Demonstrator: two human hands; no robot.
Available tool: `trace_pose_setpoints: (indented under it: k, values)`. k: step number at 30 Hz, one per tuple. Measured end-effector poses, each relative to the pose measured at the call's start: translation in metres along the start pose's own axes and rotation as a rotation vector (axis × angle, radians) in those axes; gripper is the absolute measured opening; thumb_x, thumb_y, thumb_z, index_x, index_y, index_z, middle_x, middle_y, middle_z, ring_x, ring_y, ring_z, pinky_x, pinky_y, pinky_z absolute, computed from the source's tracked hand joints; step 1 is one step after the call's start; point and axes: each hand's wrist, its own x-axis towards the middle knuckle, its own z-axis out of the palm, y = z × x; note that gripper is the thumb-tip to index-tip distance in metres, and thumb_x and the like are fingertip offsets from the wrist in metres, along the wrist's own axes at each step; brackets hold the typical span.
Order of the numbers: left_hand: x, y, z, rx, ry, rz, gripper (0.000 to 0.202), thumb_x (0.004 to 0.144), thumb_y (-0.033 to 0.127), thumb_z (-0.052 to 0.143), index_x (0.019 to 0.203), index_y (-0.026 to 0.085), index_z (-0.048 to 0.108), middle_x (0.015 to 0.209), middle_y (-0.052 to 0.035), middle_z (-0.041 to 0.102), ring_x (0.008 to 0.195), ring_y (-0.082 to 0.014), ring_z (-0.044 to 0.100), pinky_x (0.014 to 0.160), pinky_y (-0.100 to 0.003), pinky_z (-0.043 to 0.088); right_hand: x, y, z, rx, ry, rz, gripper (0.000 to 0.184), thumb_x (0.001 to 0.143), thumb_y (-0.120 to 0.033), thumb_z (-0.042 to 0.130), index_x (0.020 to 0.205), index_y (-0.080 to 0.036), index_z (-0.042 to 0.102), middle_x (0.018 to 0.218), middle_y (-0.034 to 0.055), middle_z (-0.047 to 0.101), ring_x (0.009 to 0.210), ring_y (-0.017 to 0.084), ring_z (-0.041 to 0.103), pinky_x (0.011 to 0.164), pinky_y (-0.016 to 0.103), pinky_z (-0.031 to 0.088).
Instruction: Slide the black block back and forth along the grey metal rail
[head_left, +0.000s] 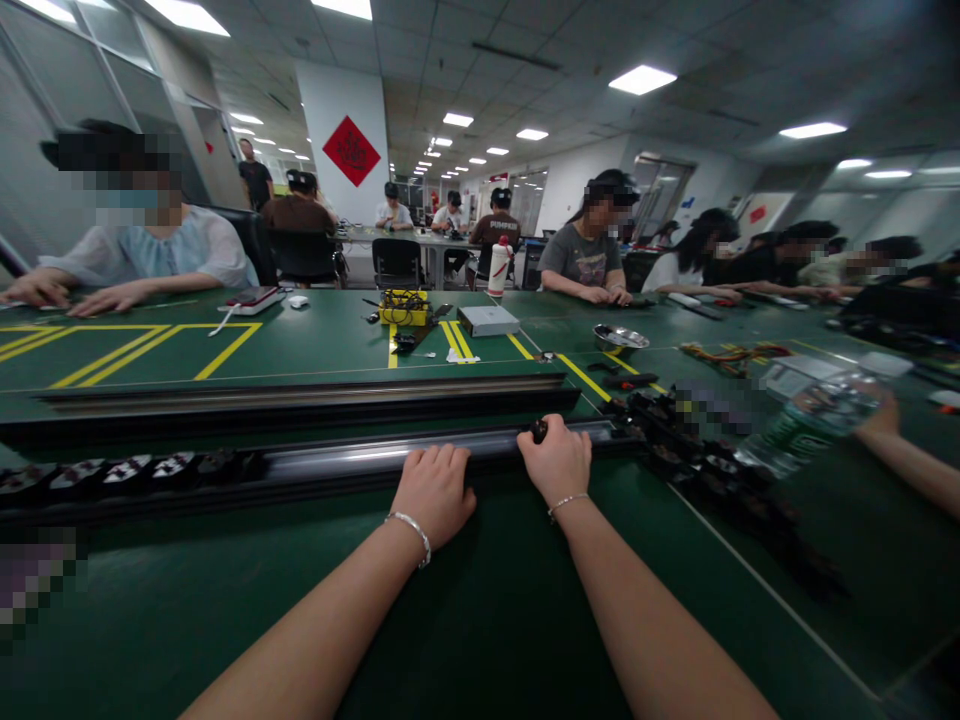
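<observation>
A long black rail (330, 462) with a shiny inner channel lies across the table before me. My left hand (435, 490) rests over its near edge, fingers bent down into the channel and thumb on the near side. Farther right along the rail, my right hand (556, 460) pinches a small dark part (538, 430), mostly hidden by the fingers. Several black pieces with silvery faces (124, 472) sit in a row in the rail's left end. A pile of similar dark pieces (720, 465) spreads beyond its right end.
Behind the rail lies another long black rail (300, 395). A plastic bottle (810, 425) is near a neighbour's hand (885, 415) at right. Farther back are a metal bowl (621, 338), a grey box (487, 320), a yellow bin (403, 308) and seated people.
</observation>
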Motion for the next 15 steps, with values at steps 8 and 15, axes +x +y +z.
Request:
trace_pose_setpoints:
  k: [8, 15]
  values:
    - [-0.0009, 0.0004, -0.0007, 0.001, 0.008, 0.005, 0.037, 0.074, 0.030, 0.049, 0.109, 0.021, 0.048, 0.103, -0.0069, 0.057, 0.099, -0.0227, 0.047, 0.086, -0.038, 0.030, -0.0005, -0.0025, -0.0028, 0.002, -0.025, 0.013, 0.028, 0.073, -0.036, 0.043, 0.092, -0.016, 0.053, 0.081, 0.0076, 0.064, 0.085, 0.024, 0.056, 0.095, 0.040, 0.022]
    - [-0.0007, -0.0003, 0.0010, 0.007, 0.018, 0.013, 0.036, 0.075, 0.030, 0.048, 0.108, 0.020, 0.048, 0.102, -0.0069, 0.057, 0.098, -0.0228, 0.047, 0.086, -0.038, 0.030, 0.0020, 0.0001, -0.0002, -0.005, -0.028, 0.010, 0.028, 0.073, -0.035, 0.043, 0.090, -0.015, 0.052, 0.079, 0.0082, 0.063, 0.082, 0.024, 0.056, 0.091, 0.039, 0.025]
